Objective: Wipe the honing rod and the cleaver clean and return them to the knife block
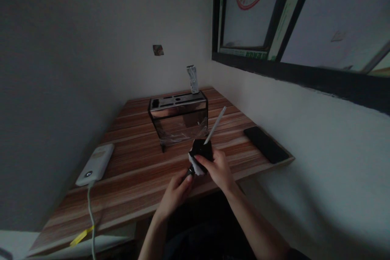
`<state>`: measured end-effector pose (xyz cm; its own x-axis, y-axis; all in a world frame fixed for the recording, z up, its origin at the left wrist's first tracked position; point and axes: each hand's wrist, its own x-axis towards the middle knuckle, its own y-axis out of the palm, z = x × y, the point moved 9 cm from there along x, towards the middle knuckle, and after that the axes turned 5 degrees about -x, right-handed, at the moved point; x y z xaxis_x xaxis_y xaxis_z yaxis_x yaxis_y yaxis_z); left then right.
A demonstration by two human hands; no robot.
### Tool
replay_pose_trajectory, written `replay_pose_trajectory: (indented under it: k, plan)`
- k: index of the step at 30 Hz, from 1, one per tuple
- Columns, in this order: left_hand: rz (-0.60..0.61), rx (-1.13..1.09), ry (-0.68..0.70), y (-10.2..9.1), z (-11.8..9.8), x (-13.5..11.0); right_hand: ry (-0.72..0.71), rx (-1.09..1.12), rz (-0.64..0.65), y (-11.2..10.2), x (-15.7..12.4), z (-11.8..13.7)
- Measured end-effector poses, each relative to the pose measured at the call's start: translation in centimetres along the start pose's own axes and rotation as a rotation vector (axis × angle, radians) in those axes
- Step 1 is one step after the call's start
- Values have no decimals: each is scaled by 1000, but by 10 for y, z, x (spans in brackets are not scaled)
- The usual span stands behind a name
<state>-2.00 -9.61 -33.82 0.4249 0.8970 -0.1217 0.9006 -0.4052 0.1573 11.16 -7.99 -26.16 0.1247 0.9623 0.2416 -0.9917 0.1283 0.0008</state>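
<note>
Hands: we see the left hand [176,193] closed round the dark lower end of a slim tool [217,124], fingers pinched tight on it.
Right hand: our right hand [217,168] is wrapped about a black and white cloth [201,152], which is bunched round the middle of the tool.
Slim tool: its pale shaft sticks up and to the right out of the cloth, tilted; blade or rod, we cannot tell. It is held in the air over the front of the wooden table [137,170].
Holder: a clear, dark-framed holder [179,120] with slots in its top stands mid-table, beyond both hands, near the tool's tip.
Left of table: a white power bank [96,163] lies flat; its cable [90,211] runs off the near edge and carries a yellow tag [81,236].
Right of table: a black phone [266,144] lies flat by the wall.
Back corner: a small upright tube [192,79] stands behind the holder.
</note>
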Motion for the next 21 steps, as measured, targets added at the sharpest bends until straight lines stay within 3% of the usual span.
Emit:
replay_pose_trajectory:
  k: [7, 12, 21]
  plan:
    - [19, 40, -34, 5, -7, -4, -3, 60, -34, -28, 23, 11]
    - [14, 30, -58, 1, 1, -1, -91, 81, -49, -49, 39, 24]
    - [29, 29, -37, -5, 12, 1, -215, 146, -225, -77, 64, 53]
